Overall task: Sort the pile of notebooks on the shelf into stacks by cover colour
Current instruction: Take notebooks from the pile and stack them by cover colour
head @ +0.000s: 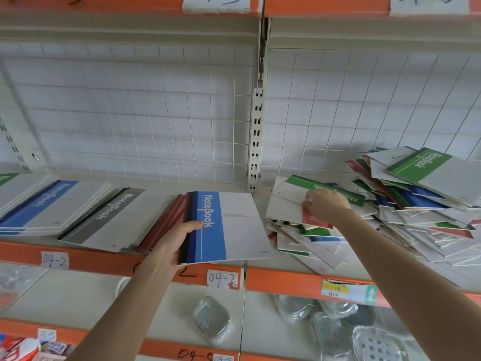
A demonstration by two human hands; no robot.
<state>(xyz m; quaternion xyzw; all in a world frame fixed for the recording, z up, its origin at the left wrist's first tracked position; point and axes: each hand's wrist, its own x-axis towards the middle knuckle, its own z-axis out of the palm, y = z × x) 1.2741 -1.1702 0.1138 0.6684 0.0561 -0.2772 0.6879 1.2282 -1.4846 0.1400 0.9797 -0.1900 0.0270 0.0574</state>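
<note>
My left hand (175,239) grips a small bundle of notebooks by the spine edge, a blue-banded one (229,227) on top, held above the red stack (166,220). Left of it lie a grey-banded stack (109,214), a blue stack (44,204) and the corner of a green one (6,178). My right hand (325,205) reaches into the mixed pile (390,217) at the right. Its fingers pinch a pale notebook (285,204) lying over a red-banded one (316,220). A green-banded notebook (426,170) tops the pile's far side.
A slotted metal upright (256,136) and wire grid back panel stand behind the shelf. The orange shelf edge (286,282) carries handwritten paper labels. On the lower shelf lie foil trays in plastic wrap (210,319) and other packaged goods.
</note>
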